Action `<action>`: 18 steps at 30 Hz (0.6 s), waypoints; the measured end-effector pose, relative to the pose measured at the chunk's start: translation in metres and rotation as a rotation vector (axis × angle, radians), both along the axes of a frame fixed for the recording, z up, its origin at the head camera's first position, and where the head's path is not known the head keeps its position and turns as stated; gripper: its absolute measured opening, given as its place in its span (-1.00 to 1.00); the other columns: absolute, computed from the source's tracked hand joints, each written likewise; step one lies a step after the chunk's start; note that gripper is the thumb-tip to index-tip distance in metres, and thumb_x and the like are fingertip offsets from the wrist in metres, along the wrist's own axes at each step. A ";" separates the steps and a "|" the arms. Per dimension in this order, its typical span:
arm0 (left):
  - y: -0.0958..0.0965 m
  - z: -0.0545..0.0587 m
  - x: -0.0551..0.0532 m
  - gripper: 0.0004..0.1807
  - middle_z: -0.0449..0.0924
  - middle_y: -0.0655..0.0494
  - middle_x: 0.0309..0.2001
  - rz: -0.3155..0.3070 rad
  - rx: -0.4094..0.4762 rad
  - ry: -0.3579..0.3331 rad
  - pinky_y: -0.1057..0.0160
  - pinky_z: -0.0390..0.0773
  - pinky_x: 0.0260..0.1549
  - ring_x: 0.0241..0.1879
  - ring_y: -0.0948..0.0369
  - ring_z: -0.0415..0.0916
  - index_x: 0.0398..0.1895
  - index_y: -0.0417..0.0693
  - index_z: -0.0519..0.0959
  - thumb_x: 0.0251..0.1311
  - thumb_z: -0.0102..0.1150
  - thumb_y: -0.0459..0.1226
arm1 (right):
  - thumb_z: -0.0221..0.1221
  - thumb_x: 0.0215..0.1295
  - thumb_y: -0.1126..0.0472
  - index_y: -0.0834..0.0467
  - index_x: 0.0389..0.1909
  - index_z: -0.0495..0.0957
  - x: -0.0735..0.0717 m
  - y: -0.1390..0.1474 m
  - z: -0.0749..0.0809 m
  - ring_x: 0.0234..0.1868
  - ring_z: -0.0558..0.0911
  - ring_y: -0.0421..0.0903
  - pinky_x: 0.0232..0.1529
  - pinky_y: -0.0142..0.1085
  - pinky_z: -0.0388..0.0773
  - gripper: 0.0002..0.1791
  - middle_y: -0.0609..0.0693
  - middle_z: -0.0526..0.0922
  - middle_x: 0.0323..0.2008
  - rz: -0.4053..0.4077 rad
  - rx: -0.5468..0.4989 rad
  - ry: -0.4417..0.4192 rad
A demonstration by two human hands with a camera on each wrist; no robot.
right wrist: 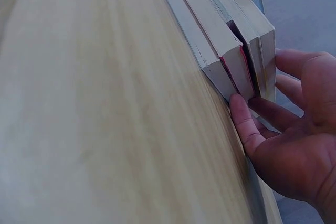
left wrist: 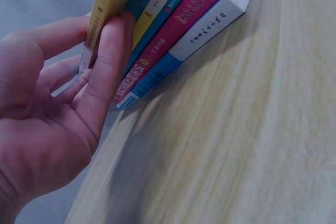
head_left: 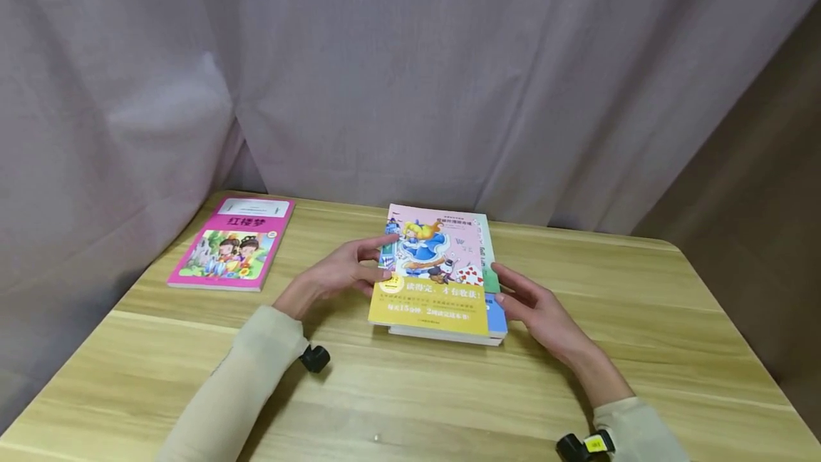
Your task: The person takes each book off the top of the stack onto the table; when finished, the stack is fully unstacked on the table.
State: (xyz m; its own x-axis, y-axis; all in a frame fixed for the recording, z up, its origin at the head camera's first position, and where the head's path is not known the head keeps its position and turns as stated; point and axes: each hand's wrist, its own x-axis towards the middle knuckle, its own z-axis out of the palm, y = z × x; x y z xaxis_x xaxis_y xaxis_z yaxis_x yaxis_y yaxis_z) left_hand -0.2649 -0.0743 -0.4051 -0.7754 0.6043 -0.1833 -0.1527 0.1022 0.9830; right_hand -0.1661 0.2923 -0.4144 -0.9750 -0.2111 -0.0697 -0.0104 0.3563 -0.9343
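A pink-and-yellow picture book point(head_left: 436, 291) lies face up on top of a book stack point(head_left: 497, 318), shifted a little left of the books under it. My left hand point(head_left: 336, 269) pinches this top book at its left edge, thumb and fingers about the yellow spine point(left wrist: 107, 9). Beneath it, magenta and blue-white spines point(left wrist: 168, 40) show in the left wrist view. My right hand point(head_left: 539, 312) touches the stack's right side with loosely bent fingers. In the right wrist view its thumb point(right wrist: 241, 116) rests against the lower books' page edges point(right wrist: 210, 30).
A pink-covered book point(head_left: 237, 244) lies alone at the table's left side. The wooden table point(head_left: 641, 319) meets a grey curtain point(head_left: 398, 77) along its back edge. Black wrist cameras point(head_left: 314, 358) are strapped at both cuffs.
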 end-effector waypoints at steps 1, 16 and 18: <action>0.000 0.000 0.000 -0.13 0.51 -0.15 0.15 0.005 0.003 0.004 0.24 0.79 -0.31 -0.18 0.15 0.71 0.68 0.17 0.22 0.36 0.30 -0.45 | 0.18 0.60 0.01 0.02 0.68 0.15 0.000 0.000 0.000 0.54 0.33 0.29 0.09 -0.46 0.65 -0.25 0.24 0.15 0.66 -0.003 0.000 -0.001; -0.018 0.007 0.007 -0.06 0.19 -0.22 0.61 0.046 0.058 0.079 0.27 0.76 -0.23 -0.09 0.18 0.68 0.69 0.19 0.18 0.30 0.27 -0.53 | 0.17 0.60 0.03 0.06 0.68 0.14 0.000 0.000 -0.001 0.49 0.39 0.26 0.09 -0.46 0.66 -0.24 0.28 0.15 0.65 0.003 0.002 0.011; -0.020 0.008 0.007 -0.05 0.16 -0.21 0.63 0.048 0.068 0.091 0.27 0.75 -0.22 -0.08 0.18 0.67 0.69 0.19 0.18 0.30 0.26 -0.54 | 0.17 0.61 0.03 0.06 0.69 0.13 0.000 0.000 -0.002 0.50 0.37 0.27 0.09 -0.46 0.66 -0.25 0.27 0.14 0.65 0.005 -0.003 0.011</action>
State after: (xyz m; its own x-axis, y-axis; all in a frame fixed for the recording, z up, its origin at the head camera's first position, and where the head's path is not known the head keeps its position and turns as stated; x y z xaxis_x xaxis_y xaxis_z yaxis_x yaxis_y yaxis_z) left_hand -0.2576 -0.0943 -0.3973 -0.8150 0.5751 -0.0709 -0.0660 0.0295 0.9974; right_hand -0.1663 0.2921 -0.4160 -0.9747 -0.2160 -0.0582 -0.0225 0.3537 -0.9351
